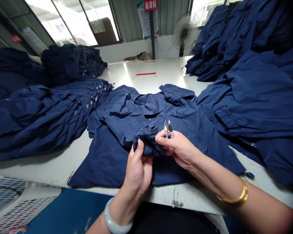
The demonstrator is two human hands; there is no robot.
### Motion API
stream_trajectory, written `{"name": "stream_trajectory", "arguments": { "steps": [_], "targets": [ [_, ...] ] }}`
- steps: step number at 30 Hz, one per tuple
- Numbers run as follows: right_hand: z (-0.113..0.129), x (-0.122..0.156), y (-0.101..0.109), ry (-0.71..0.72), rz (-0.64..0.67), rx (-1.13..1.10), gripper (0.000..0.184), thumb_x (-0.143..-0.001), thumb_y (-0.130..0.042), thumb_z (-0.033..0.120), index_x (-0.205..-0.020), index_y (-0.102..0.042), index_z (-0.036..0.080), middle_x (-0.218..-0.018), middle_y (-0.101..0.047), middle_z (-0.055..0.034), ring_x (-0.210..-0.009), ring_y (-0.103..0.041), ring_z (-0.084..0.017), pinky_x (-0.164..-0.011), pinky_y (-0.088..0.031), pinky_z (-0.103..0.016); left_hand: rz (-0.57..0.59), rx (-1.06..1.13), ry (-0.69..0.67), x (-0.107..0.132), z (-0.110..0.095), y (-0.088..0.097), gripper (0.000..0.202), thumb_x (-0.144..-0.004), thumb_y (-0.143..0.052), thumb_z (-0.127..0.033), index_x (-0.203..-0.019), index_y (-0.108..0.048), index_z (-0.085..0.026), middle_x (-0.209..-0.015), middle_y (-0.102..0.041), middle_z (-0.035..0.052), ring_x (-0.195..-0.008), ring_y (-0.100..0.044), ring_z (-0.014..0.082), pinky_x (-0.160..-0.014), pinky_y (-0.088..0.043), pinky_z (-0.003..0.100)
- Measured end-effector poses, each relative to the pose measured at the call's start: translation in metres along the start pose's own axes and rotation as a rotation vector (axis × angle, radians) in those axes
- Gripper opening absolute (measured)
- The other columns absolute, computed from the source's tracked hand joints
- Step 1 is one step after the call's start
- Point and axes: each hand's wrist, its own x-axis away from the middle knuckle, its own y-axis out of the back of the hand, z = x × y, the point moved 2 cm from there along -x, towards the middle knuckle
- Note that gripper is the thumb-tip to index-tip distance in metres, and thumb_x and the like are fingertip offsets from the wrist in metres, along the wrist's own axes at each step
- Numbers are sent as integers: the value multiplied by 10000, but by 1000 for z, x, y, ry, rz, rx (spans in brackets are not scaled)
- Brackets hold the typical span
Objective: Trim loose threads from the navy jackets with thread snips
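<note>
A navy blue jacket (112, 162) lies spread on the table in front of me, its collar at the far side. My left hand (140, 165) is closed on the gathered cuff (146, 133) of one sleeve, thumb on top, holding it raised over the jacket's front. Thread snips (168, 130) sit in my right hand (177, 146), blades pointing up and apart. The thumb and fingertips of that hand pinch at the cuff's edge, where a small pale bit shows; I cannot make out what it is.
Piles of navy garments stand at the left (39, 110) and right (263, 97) of the white table (127, 71). A white plastic basket (36, 201) is at lower left. A fan (184, 32) stands beyond the far edge, near a post with a red sign (150, 5).
</note>
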Motion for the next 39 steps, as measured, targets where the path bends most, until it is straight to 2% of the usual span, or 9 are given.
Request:
{"name": "stream_trajectory", "arguments": {
  "steps": [3,7,9,11,13,19,24,31,39],
  "targets": [
    [3,-1,3,79,15,76,291,-674,-827,356,-720,-608,169,-672,-517,46,-562,-379,-72,-470,-237,-216,8,-236,-55,2,-4,11,410,-869,-675,-399,-1235,-583,-237,-1242,-638,78,-1192,-578,213,-1043,-446,368],
    [10,-2,5,295,38,347,241,-714,-800,346,-718,-640,166,-730,-598,15,-666,-505,-108,-625,-390,-250,-40,-955,-625,8,-34,18,686,-785,-744,-444,-1384,-433,-320,-1423,-457,77,-1310,-449,249,-1132,-316,437],
    [10,-2,3,345,78,430,211,-730,-784,326,-725,-649,164,-749,-609,8,-708,-532,-120,-684,-415,-264,110,-1261,-788,8,-46,11,591,-786,-733,-459,-1324,-533,-318,-1432,-469,68,-1332,-419,283,-1151,-259,473],
    [9,-1,1,334,109,418,212,-724,-786,325,-730,-650,163,-745,-600,8,-702,-531,-119,-673,-424,-260,304,-1371,-731,4,-52,4,356,-842,-675,-434,-1169,-661,-295,-1288,-608,63,-1233,-514,279,-1107,-314,460],
    [7,-1,0,273,134,327,252,-700,-802,350,-725,-636,162,-725,-590,12,-666,-526,-114,-622,-426,-250,376,-1319,-616,-2,-52,0,243,-876,-641,-382,-1086,-700,-275,-1091,-689,57,-1058,-605,245,-994,-412,395],
    [5,-5,7,131,127,281,297,-729,-776,411,-771,-631,155,-633,-575,23,-542,-471,-81,-468,-265,-205,236,-1134,-476,-5,-42,8,251,-781,-740,-263,-1027,-693,-238,-925,-665,21,-910,-604,201,-873,-428,291],
    [7,-6,8,145,88,293,310,-721,-777,417,-750,-614,155,-590,-527,47,-530,-423,-74,-489,-268,-218,199,-1092,-429,-4,-41,9,266,-771,-747,-248,-1024,-667,-225,-929,-650,11,-909,-587,182,-870,-413,263],
    [11,-3,3,273,95,325,225,-782,-712,338,-741,-586,157,-637,-494,51,-585,-406,-84,-576,-320,-241,274,-1170,-451,-5,-41,9,135,-830,-702,-298,-945,-674,-233,-956,-660,24,-932,-597,190,-885,-409,270],
    [17,4,-4,574,63,667,165,-863,-588,214,-703,-569,179,-727,-547,7,-714,-505,-124,-693,-396,-259,370,-1158,-484,-1,-47,0,189,-919,-567,-320,-854,-723,-236,-887,-673,51,-886,-607,213,-836,-426,299]
  ]
}}
